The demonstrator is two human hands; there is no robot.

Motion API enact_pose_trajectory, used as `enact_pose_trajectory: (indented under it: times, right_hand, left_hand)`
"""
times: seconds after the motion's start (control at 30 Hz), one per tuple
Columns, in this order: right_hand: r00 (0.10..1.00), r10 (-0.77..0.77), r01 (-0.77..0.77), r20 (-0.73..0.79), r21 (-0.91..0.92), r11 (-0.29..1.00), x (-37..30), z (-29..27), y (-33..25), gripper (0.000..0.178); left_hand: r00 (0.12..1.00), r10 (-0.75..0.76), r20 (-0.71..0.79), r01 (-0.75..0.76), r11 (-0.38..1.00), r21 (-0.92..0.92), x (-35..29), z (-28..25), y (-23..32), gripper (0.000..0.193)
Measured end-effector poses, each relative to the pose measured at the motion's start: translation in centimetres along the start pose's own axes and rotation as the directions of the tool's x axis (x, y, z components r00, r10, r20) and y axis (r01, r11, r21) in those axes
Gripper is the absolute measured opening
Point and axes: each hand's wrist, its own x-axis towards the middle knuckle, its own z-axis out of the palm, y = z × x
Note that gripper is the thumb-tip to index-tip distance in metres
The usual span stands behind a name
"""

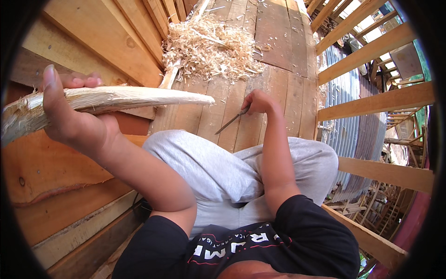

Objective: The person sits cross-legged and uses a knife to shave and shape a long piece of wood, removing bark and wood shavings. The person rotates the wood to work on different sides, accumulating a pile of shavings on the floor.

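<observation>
My left hand (76, 111) is wrapped round a pale, curved piece of wood (148, 96), raised at the left. Its bark looks stripped, and it tapers to a blunt point toward the middle; the thicker end runs out at the left edge. My right hand (259, 102) grips a knife (231, 122) low over the floorboards, in front of my knees. The dark, narrow blade slants down to the left, apart from the wood. Most of the knife's handle is hidden in my fingers.
A heap of curled wood shavings (211, 49) lies on the plank floor (283, 83) ahead. Plank walls (60, 172) stand close at my left. A slatted wooden railing (376, 103) runs along my right, with corrugated metal sheets (346, 93) beyond. My crossed legs (209, 162) are in grey trousers.
</observation>
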Motion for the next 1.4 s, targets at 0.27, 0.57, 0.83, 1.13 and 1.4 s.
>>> enact_pose_trajectory:
  times: [0.27,0.57,0.83,1.13,1.4]
  right_hand:
    - [0.821,0.127,-0.016,-0.556,0.200,0.980,1.0,0.1,1.7,0.034]
    - [0.856,0.094,0.013,-0.509,0.202,0.979,1.1,-0.5,3.4,0.031]
    - [0.988,-0.153,0.152,-0.028,-0.050,0.987,-0.2,1.2,-1.6,0.026]
    - [0.927,-0.143,0.150,-0.348,-0.005,0.989,1.0,2.2,-3.1,0.018]
    - [0.861,0.043,-0.016,-0.507,0.058,0.998,-0.3,1.9,-5.7,0.022]
  left_hand:
    - [1.000,-0.019,-0.011,0.019,1.000,-0.005,-0.1,0.3,0.1,0.033]
    - [1.000,-0.007,0.004,0.007,1.000,-0.015,0.0,0.3,-0.2,0.032]
    - [1.000,0.025,-0.005,-0.025,0.999,-0.027,0.5,-0.6,-0.4,0.030]
    - [1.000,0.003,0.007,-0.003,1.000,0.018,0.1,-0.2,-0.3,0.032]
    - [0.999,-0.043,0.028,0.044,0.998,-0.041,0.0,0.0,-1.9,0.028]
